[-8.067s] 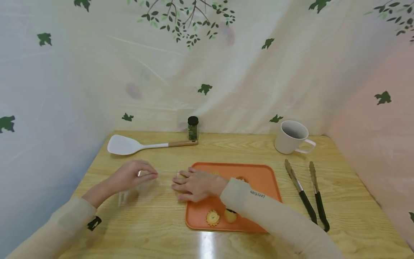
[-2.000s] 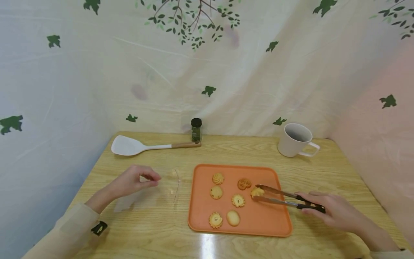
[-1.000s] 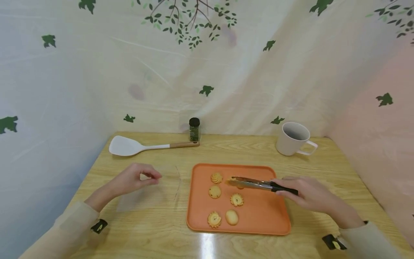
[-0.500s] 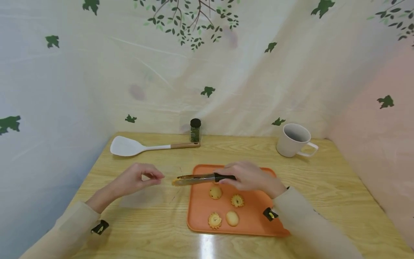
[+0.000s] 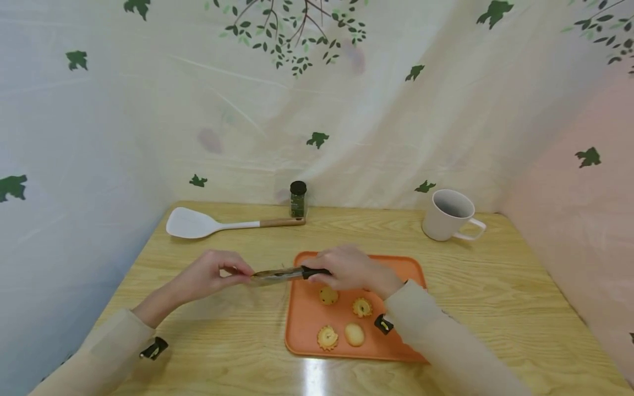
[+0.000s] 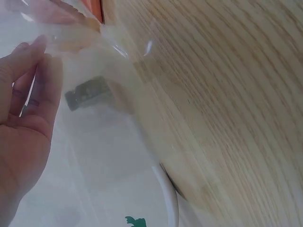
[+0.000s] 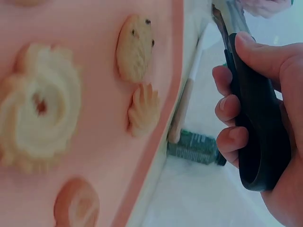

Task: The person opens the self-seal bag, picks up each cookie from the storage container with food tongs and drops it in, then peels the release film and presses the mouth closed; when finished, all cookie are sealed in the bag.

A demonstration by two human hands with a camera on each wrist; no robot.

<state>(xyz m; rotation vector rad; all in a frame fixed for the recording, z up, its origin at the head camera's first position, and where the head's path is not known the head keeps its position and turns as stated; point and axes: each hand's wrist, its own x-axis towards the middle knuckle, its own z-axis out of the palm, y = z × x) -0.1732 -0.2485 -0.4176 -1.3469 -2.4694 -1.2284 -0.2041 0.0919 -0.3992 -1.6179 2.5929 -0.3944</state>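
Left hand [image 5: 210, 275]: pinches clear bag [image 6: 102, 101] mouth apart. Right hand [image 5: 349, 269]: fingers clamp tongs [image 5: 282, 273], tips entering bag.

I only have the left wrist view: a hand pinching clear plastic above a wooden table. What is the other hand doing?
Observer: The right hand grips black-handled tongs. Their tips reach the mouth of the bag, which the left hand pinches.
Operator: What lies under that right hand?
Observer: An orange tray, with four cookies showing in the head view. The hand may hide more.
Operator: Anything else on the table?
Observer: A white spatula, a small jar and a white mug stand along the far edge.
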